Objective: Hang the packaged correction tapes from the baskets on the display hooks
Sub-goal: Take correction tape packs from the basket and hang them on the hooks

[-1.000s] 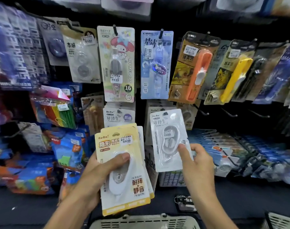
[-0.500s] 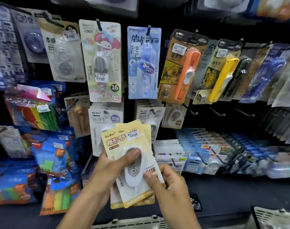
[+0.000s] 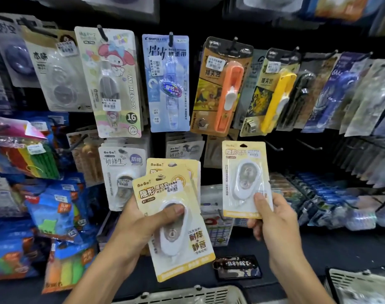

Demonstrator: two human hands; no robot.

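Note:
My left hand [image 3: 141, 224] grips a fanned stack of yellow packaged correction tapes [image 3: 176, 218], thumb pressed on the front blister. My right hand [image 3: 272, 218] pinches a single yellow packaged correction tape [image 3: 245, 178] by its lower right corner and holds it upright in front of the display. Bare black display hooks [image 3: 272, 147] stick out just right of that pack's top. White packs of correction tape [image 3: 123, 172] hang on a hook behind the stack.
Carded goods hang above: a pink cartoon pack [image 3: 114, 82], a blue pack [image 3: 167, 84], an orange cutter [image 3: 224, 88], a yellow cutter [image 3: 272, 95]. Two grey basket rims [image 3: 187, 296] [image 3: 362, 284] sit at the bottom. A dark tag [image 3: 237, 265] lies on the shelf.
My right hand left the white pack on its hook, came to the stack, took one yellow pack off it and lifted it up to the right. The view shifted right.

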